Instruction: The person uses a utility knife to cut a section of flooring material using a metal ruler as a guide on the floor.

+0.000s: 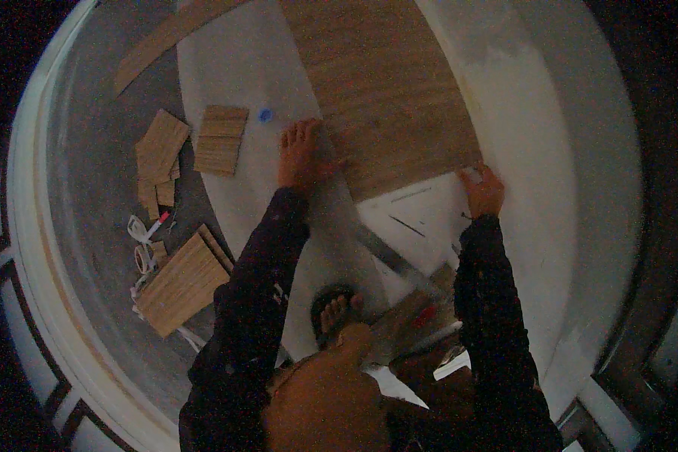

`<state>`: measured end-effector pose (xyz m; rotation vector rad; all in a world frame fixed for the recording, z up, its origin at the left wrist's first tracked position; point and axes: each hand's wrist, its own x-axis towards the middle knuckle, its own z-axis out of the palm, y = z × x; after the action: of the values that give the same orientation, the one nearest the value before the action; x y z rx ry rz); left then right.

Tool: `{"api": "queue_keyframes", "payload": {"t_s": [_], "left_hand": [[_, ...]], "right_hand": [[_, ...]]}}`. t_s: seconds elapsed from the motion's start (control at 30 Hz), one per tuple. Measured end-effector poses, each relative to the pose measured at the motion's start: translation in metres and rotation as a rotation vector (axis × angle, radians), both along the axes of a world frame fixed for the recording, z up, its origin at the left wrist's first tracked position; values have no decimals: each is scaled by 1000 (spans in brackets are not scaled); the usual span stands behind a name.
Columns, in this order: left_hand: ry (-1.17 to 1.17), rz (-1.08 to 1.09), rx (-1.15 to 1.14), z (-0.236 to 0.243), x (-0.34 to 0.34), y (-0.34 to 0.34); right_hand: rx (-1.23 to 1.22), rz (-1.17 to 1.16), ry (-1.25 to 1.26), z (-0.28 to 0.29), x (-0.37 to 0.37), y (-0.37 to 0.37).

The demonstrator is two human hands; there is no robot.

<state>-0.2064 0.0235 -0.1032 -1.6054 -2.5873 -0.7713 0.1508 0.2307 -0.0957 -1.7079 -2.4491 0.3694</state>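
Note:
My left hand (301,157) lies with its fingers stretched out at the left edge of the brown wood-grain flooring (388,90), its thumb reaching toward that edge. At the flooring's near right corner, beside the pale wall, my right hand (483,190) has its fingers bent together. A small light patch shows at those fingertips; what they hold, if anything, is too dim to make out. Nearer to me, a long grey flat strip (392,255) lies slantwise over the pale floor. Dark sleeves cover both my forearms.
Offcuts of wood-grain board (222,139) and larger planks (184,285) lie at left. A blue round thing (265,115) sits near my left hand. White cord (138,230) and a red-tipped stick (160,219) lie by the planks. My sandalled foot (335,310) and a red item (426,315) are close in.

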Motion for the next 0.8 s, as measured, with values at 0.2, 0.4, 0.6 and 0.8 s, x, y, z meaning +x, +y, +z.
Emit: {"api": "queue_keyframes", "payload": {"t_s": [0.2, 0.4, 0.6, 0.8], "left_hand": [[-8, -63, 40, 0, 2, 5], [77, -113, 31, -7, -6, -12], [85, -101, -115, -5, -2, -12], [39, -141, -46, 7, 9, -16]], "right_hand": [[169, 135, 75, 0, 11, 7], [-101, -3, -164, 26, -18, -13], [-48, 23, -123, 27, -11, -24], [-175, -35, -166, 23, 2, -24]]}}
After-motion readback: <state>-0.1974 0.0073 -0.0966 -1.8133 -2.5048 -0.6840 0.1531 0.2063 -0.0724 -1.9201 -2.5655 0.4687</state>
